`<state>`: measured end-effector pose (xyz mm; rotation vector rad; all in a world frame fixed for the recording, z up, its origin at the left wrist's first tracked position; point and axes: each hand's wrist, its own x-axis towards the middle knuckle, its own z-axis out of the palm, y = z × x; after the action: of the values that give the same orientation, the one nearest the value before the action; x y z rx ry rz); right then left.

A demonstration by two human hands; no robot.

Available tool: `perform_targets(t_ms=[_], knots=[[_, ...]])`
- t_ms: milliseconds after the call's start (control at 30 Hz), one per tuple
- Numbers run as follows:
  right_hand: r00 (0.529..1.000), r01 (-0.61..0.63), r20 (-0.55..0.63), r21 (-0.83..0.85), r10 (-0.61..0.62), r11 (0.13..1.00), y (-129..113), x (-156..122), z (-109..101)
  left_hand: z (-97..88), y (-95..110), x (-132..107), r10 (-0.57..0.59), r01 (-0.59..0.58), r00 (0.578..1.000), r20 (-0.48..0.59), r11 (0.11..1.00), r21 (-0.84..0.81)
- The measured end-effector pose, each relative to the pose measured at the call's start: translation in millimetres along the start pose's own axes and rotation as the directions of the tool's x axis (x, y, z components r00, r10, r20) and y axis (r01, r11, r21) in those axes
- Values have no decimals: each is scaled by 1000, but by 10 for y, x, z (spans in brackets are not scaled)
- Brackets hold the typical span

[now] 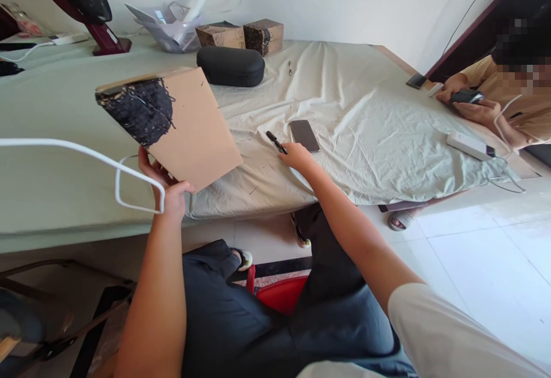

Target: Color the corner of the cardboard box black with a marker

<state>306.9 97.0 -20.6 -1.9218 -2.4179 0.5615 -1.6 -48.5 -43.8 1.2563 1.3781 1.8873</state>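
My left hand (pixel 170 186) is closed round the lower edge of a brown cardboard box (pixel 202 131), which it holds up tilted over the table. One corner of the box is scribbled over in solid black. A white cable (pixel 86 149) loops in front of my left wrist. My right hand (pixel 297 157) rests at the tablecloth with its fingers closed on the near end of a black pen (pixel 275 141). The pen's far end points up and left. Just beyond that hand lies a dark smartphone (pixel 305 136), flat on the cloth.
A black case (pixel 231 66) stands behind the box, before two smaller cardboard boxes (pixel 263 36). Further left are a plastic basket (pixel 174 34) of odds and ends and a fan (pixel 101 28). On the right, another person (pixel 512 97) holds a dark device near a white power strip (pixel 469 145).
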Motion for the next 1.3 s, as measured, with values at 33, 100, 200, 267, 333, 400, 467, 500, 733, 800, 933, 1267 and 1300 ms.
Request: perform_targets(t_ms=[33,100,200,267,333,400,467,500,733,800,933,1267,1300], knots=[[1000,-3,-3,2,3,1000,8,-11,-7,1,-7,4,-3,4,1000,-4,1000,21],[1000,-11,-12,7,11,1000,25,-36,-20,5,-16,10,-10,10,1000,-9,1000,21],[999,-25,-22,11,25,1000,30,-51,-24,30,15,11,8,-9,1000,-12,998,-61],[999,-32,-24,10,32,999,15,-32,-13,60,63,7,25,-25,1000,-4,997,-74],[999,-36,-30,9,36,999,-10,5,7,84,103,2,35,-34,999,13,999,-29],[998,-37,-41,8,37,999,-36,52,28,84,108,0,35,-36,999,15,999,22],[998,-34,-54,7,35,999,-58,94,48,56,74,5,39,-39,999,1,999,17],[998,-32,-62,7,32,999,-67,112,56,37,47,10,41,-41,999,-10,999,-6],[995,-6,-95,21,8,1000,-105,150,95,22,-63,61,36,-55,995,-91,973,-224],[995,-8,-101,26,10,1000,-113,155,102,51,-52,69,19,-51,993,-116,958,-280],[993,-13,-113,32,17,999,-142,179,112,81,-21,67,1,-41,992,-128,950,-310],[987,-75,-136,48,81,996,-77,118,170,63,-41,82,16,-52,992,-126,954,-295],[987,-68,-140,53,75,996,-71,123,180,61,-49,84,16,-53,992,-127,955,-291]])
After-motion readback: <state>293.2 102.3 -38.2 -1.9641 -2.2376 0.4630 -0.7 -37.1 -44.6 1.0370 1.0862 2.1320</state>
